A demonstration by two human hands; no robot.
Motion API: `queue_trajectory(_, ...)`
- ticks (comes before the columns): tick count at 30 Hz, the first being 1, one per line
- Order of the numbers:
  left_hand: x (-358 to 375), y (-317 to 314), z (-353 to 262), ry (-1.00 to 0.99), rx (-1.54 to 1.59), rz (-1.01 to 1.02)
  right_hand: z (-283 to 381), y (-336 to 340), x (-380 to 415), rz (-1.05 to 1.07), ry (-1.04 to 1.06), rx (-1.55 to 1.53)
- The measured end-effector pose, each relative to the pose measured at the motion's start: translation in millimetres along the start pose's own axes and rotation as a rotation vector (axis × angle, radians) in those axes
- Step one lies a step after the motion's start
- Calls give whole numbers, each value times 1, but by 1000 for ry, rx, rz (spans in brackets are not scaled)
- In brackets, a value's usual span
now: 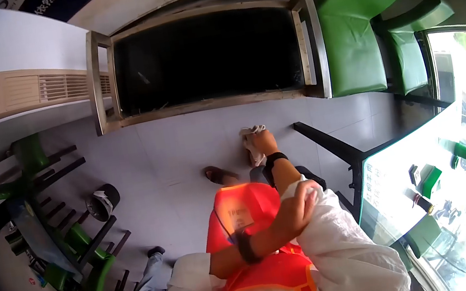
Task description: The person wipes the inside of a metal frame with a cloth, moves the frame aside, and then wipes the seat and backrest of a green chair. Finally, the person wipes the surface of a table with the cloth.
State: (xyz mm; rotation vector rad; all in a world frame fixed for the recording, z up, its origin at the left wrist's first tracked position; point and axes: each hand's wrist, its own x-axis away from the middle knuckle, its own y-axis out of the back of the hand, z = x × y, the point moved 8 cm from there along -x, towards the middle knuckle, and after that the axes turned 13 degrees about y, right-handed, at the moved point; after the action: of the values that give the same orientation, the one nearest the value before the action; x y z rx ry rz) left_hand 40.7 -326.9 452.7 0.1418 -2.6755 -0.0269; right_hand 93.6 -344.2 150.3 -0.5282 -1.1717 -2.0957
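My right hand (pixel 264 142) is closed around a crumpled off-white cloth (pixel 254 154), held out in front of me above the floor. A black band circles that wrist. Across my body, my left hand (pixel 302 210) grips the white sleeve (pixel 342 231) of my right arm near the elbow. Its fingers are bent over the fabric, and their tips are partly hidden. Below both arms shows the red-orange vest (pixel 248 203) I wear. A brown shoe (pixel 213 174) is on the floor left of the cloth.
Ahead stands a wood-framed piece with a black top (pixel 202 60). Green padded chairs (pixel 349 38) are at its right. A glass table (pixel 395 181) with small items stands right. Left are a bin (pixel 103 202), stacked green-and-black furniture (pixel 51 221) and another person's leg (pixel 151 281).
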Motion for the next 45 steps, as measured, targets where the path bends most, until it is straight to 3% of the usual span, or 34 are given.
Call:
queue_trajectory(1,13,-13,-23,43,67,149,11,26,12,103,57,73)
queue_trajectory(2,26,-22,-46,26,106,232,-57,-15,-13,147,10,6)
queue_trajectory(3,35,-27,-75,11,155,342,-101,-32,-28,184,96,-65)
queue_trajectory(4,44,-32,-100,-2,207,452,-89,-2,-14,246,79,-102)
queue_trajectory(5,50,-41,-118,-29,251,499,-174,-44,-49,139,138,-89)
queue_trajectory(6,53,-56,-132,-53,295,547,-129,24,-3,29,-100,112)
queue_trajectory(7,47,-70,-150,-117,380,626,-51,74,46,64,199,499)
queue_trajectory(8,41,-88,-158,-141,339,761,-67,76,59,184,-17,611)
queue_trajectory(9,31,-98,-177,-22,328,933,-54,86,81,292,38,695)
queue_trajectory(10,26,-118,-176,-27,321,928,-56,72,83,287,45,695)
queue_trajectory(12,20,-167,-174,-41,481,1042,-37,29,76,364,334,954)
queue_trajectory(15,35,-166,-187,46,539,1214,31,28,74,408,504,739)
queue_trajectory(17,38,-126,-205,76,569,1243,56,38,58,163,579,594)
queue_trajectory(18,42,-107,-211,112,599,1278,72,50,54,164,593,599)
queue_trajectory(20,47,-76,-210,1,544,1235,105,85,62,362,467,502)
queue_trajectory(21,47,-59,-206,-46,311,1161,118,106,62,318,349,459)
queue_trajectory(22,45,-45,-201,-89,83,1077,126,109,58,319,358,465)
queue_trajectory(23,37,-25,-206,-233,28,811,129,120,52,232,341,473)
queue_trajectory(24,35,-15,-204,-234,34,801,132,129,46,145,322,481)
queue_trajectory(26,42,42,-270,-827,-599,269,142,146,39,0,198,348)
queue_trajectory(28,59,84,-331,-956,-514,207,177,162,44,-117,182,227)
queue_trajectory(31,87,157,-390,-1159,-397,321,213,149,36,-130,175,214)
queue_trajectory(35,98,222,-400,-1235,-351,326,261,116,28,-120,165,154)
queue_trajectory(37,97,248,-402,-1249,-338,328,282,102,29,-119,266,157)
queue_trajectory(45,104,300,-396,-1342,-290,402,289,113,22,-168,140,123)
